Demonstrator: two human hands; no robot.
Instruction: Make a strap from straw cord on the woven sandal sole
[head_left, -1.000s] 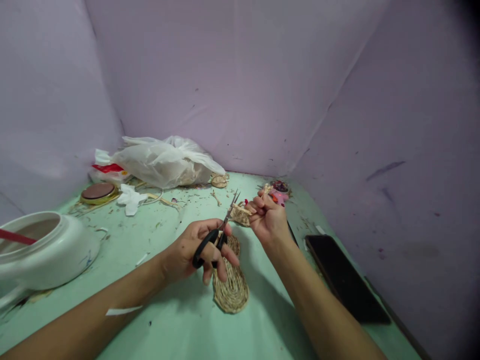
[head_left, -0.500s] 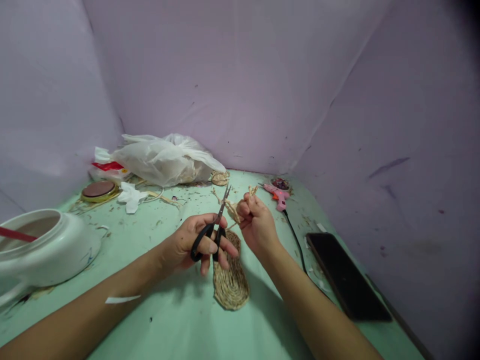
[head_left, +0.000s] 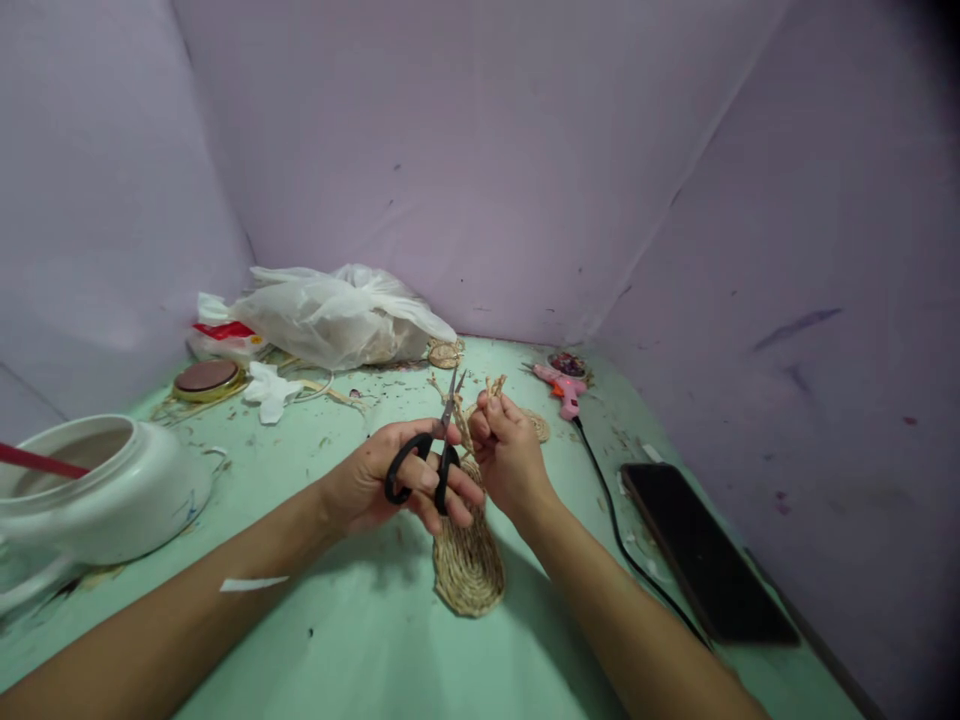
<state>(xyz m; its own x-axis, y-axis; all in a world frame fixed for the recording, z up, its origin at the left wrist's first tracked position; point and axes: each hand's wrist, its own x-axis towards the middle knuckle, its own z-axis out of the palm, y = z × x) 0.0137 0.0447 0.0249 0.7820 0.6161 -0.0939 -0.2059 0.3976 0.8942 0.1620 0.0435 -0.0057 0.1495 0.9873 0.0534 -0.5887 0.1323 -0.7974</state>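
My left hand (head_left: pixel 409 475) holds black-handled scissors (head_left: pixel 444 425) by their finger loops, with the blades pointing away and slightly apart. Beside the blades, my right hand (head_left: pixel 506 440) pinches a braided straw cord (head_left: pixel 495 384), whose end sticks up above the fingers. More of the cord hangs between the two hands. Under them on the table lies a long, sole-shaped woven straw piece (head_left: pixel 470 570) with coiled rows; my left fingers cover part of its upper half. Whether the cord joins this piece I cannot tell.
A pink glue gun (head_left: pixel 562 387) with a black cable lies to the right, near a dark phone (head_left: pixel 705 550). At the left stands a white pot (head_left: pixel 142 490). A plastic bag (head_left: pixel 337 315), a round tin (head_left: pixel 208 378) and a small coiled mat (head_left: pixel 538 425) lie farther back on the green table.
The scissors' blades have come closer together. My right hand has shifted slightly left toward them, and a coiled mat behind it has come into view. The whole view has moved slightly.
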